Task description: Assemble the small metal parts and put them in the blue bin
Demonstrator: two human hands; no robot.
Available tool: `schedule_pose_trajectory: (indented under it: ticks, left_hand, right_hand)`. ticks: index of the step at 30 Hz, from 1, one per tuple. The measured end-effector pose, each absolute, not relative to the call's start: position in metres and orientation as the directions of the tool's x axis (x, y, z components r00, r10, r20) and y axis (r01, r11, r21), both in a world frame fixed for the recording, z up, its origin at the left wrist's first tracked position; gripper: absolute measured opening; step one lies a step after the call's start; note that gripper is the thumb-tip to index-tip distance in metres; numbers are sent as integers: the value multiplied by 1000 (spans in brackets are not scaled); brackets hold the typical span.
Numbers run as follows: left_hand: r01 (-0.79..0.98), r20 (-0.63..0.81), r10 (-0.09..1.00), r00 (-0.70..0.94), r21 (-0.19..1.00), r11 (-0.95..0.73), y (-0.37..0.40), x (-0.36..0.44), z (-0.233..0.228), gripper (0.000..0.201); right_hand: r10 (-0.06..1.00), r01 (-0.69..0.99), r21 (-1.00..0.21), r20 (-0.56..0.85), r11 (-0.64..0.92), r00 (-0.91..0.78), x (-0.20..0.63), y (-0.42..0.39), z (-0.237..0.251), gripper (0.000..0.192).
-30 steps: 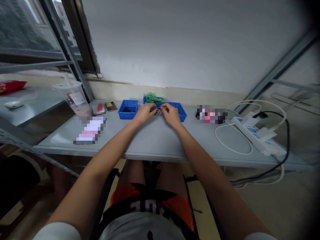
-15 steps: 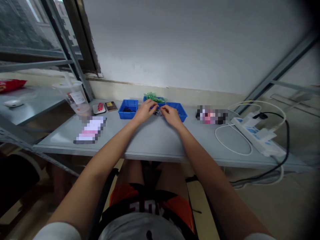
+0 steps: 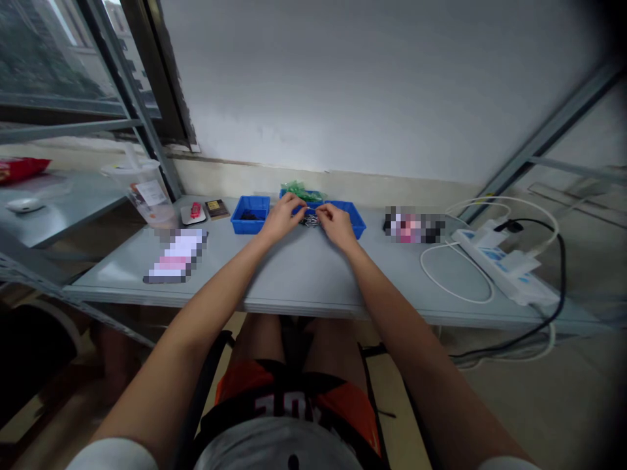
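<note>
Fingertips of the left hand (image 3: 281, 219) and right hand (image 3: 334, 223) pinch a small cluster of silvery metal parts (image 3: 310, 220) between them, just before a shallow blue plastic tray (image 3: 353, 219) on the grey table (image 3: 304, 274).

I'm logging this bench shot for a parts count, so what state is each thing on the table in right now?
left hand: fingers pinched on the small metal parts
right hand: fingers pinched on the same parts
small metal parts: clustered between both hands, too small to identify
left blue bin: open, dark contents
right blue bin: open, partly hidden by the right hand
plastic cup: upright, lidded, with a straw
power strip: black plug inserted
</note>
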State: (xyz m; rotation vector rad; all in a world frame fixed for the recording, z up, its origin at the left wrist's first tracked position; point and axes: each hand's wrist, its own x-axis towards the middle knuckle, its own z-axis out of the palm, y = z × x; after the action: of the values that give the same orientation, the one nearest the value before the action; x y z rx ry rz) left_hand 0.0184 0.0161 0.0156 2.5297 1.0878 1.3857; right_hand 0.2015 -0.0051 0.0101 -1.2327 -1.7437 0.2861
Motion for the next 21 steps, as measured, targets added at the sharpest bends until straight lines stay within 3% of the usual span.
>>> schedule_pose_trajectory:
  ticks: [4, 11, 21]
  left_hand:
    - [587, 655, 636, 408, 345, -732, 18, 19, 11, 15]
    - [551, 454, 682, 574, 402, -731, 17, 22, 7, 16]
    - [586, 460, 735, 499, 445, -677, 12, 20, 14, 18]
  right_hand:
    - [806, 581, -662, 591, 474, 16, 200, -5, 11, 23]
    - [779, 589, -598, 621, 544, -90, 190, -14, 13, 19]
    - [800, 602, -632, 600, 488, -19, 195, -11, 14, 18]
